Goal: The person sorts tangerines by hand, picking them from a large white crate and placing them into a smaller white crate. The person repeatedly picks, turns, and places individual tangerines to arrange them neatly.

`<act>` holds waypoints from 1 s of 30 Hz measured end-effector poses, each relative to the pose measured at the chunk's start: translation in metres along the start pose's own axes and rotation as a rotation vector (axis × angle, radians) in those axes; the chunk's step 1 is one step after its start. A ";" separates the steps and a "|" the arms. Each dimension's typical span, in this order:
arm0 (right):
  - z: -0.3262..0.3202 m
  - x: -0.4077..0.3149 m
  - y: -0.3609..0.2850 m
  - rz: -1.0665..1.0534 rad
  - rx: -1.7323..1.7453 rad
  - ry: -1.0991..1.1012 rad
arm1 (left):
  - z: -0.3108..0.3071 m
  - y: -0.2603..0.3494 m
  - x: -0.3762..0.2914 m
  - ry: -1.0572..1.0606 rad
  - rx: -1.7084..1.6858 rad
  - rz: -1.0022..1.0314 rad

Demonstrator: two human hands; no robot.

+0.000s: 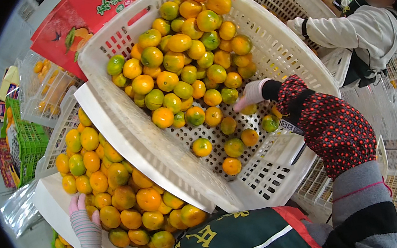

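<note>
My left hand, in a striped fingerless glove, rests at the left edge of a heap of tangerines in the lower crate. Its fingers and thumb are apart beside one fruit at the heap's edge. Inside the large white plastic crate, my right hand reaches down in a similar glove. A yellow-green tangerine lies under its fingers, partly hidden; whether they grip it is unclear. Many orange and green tangerines fill the far part of this crate. A few loose ones lie on its perforated floor.
White paper lines the lower crate, beside the upper crate's wall. A red printed carton stands behind. At the left are a green basket and a clear bag. Another person works over a crate at the right, near stacked crates.
</note>
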State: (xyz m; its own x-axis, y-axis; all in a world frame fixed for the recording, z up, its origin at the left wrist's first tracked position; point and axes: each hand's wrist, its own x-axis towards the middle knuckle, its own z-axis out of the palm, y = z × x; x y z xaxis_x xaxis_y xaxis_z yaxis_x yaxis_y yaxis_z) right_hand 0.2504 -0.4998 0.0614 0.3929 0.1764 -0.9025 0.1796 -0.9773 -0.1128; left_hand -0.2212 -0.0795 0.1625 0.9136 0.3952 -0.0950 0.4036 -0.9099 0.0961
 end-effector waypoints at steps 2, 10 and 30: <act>0.010 0.014 0.011 0.028 0.084 -0.224 | -0.010 0.027 0.003 0.062 -0.082 0.054; -0.018 0.033 0.075 0.087 -0.530 -0.154 | -0.014 0.088 0.002 0.091 -0.290 0.114; 0.048 0.072 0.060 0.251 -0.683 -0.629 | 0.003 0.086 -0.010 0.084 -0.366 0.060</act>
State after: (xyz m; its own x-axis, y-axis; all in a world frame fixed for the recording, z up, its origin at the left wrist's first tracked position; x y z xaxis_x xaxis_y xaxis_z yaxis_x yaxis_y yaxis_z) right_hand 0.2466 -0.5513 -0.0305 -0.0285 -0.3187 -0.9474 0.7206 -0.6635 0.2015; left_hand -0.1956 -0.1622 0.1685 0.9308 0.3656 0.0010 0.3265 -0.8323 0.4479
